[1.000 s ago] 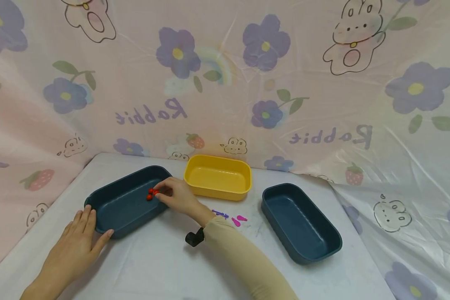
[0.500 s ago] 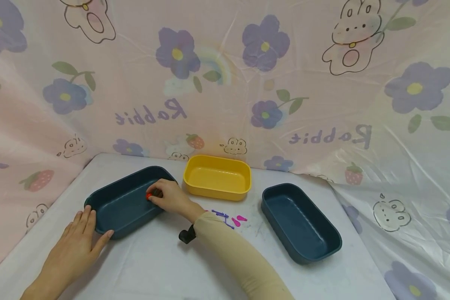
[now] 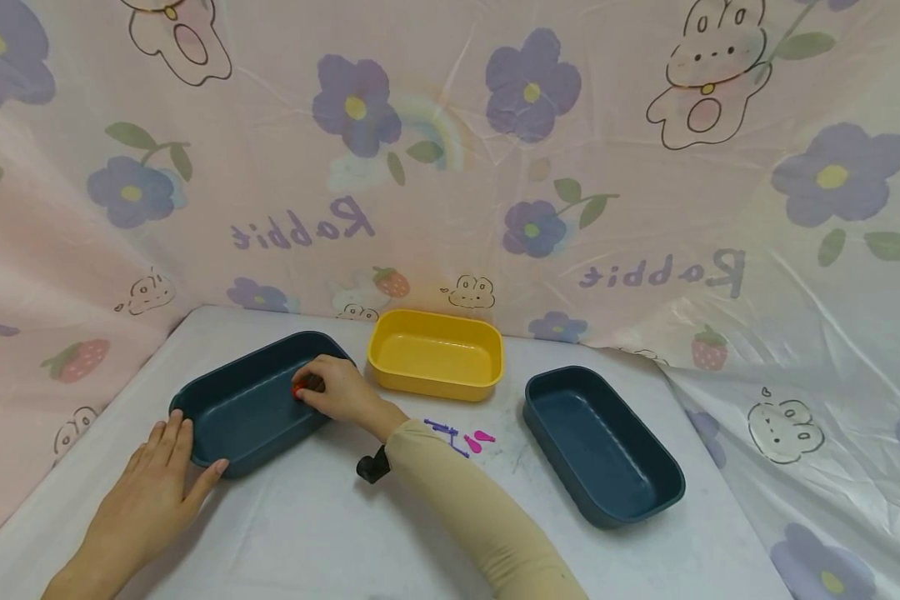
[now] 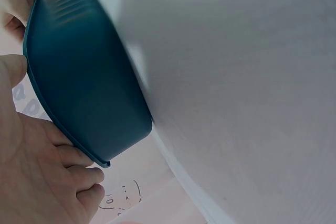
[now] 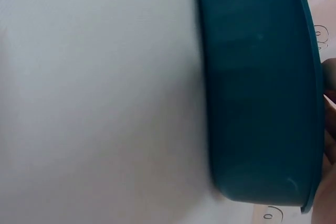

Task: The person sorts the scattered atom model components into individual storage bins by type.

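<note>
My left hand [image 3: 146, 492] rests on the left end of a dark blue tray [image 3: 234, 406]. Its straight fingers lie at the rim and its thumb touches the near side, as the left wrist view also shows. Inside the tray's right part, my right hand [image 3: 342, 392] pinches a small red round piece [image 3: 297, 391] between thumb and index finger. The other fingers are partly hidden, and any more red pieces lie behind the hand. In the right wrist view the outer wall of the tray [image 5: 262, 93] fills the middle, with the right hand's fingers just past the rim.
A yellow tray [image 3: 435, 387] stands at the back centre, a second dark blue tray [image 3: 603, 450] to the right. Between them on the white cloth lie thin purple pieces [image 3: 442, 428] and pink drop-shaped pieces [image 3: 472, 444]. A patterned curtain [image 3: 450, 192] hangs behind.
My right hand has shifted slightly left and down over the red pieces; several showed before, now only one shows at the fingertips. The left hand and the trays have stayed put.
</note>
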A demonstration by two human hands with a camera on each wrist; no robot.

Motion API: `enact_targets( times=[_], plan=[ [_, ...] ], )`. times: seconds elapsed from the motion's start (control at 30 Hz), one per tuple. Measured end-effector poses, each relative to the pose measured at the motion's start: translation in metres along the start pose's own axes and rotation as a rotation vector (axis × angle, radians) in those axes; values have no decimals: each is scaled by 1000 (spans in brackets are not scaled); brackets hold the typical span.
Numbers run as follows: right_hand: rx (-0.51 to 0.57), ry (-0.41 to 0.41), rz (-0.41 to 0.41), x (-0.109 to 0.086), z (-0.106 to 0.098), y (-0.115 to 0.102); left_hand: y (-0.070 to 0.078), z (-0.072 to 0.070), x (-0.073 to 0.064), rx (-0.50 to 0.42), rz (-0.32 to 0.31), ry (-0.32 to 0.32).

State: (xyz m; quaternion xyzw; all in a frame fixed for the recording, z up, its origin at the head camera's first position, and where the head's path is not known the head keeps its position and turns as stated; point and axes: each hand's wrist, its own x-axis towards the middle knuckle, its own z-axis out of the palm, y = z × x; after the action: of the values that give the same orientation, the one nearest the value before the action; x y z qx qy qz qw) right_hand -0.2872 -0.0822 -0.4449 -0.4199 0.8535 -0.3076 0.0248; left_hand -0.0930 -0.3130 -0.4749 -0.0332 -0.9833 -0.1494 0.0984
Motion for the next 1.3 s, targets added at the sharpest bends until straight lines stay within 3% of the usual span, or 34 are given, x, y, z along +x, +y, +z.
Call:
enact_targets(
  times=[0.67,1.07,1.3],
  plan=[
    [55,39,-14,-10,-7,-6,2,0,0,-1,1,5],
    [117,113,-62,-30,-24,-12,1,0,0,-12,3,-10],
    [161,190,-101,-49,-39,-5,2,0,0,0,-5,-19]
  ],
)
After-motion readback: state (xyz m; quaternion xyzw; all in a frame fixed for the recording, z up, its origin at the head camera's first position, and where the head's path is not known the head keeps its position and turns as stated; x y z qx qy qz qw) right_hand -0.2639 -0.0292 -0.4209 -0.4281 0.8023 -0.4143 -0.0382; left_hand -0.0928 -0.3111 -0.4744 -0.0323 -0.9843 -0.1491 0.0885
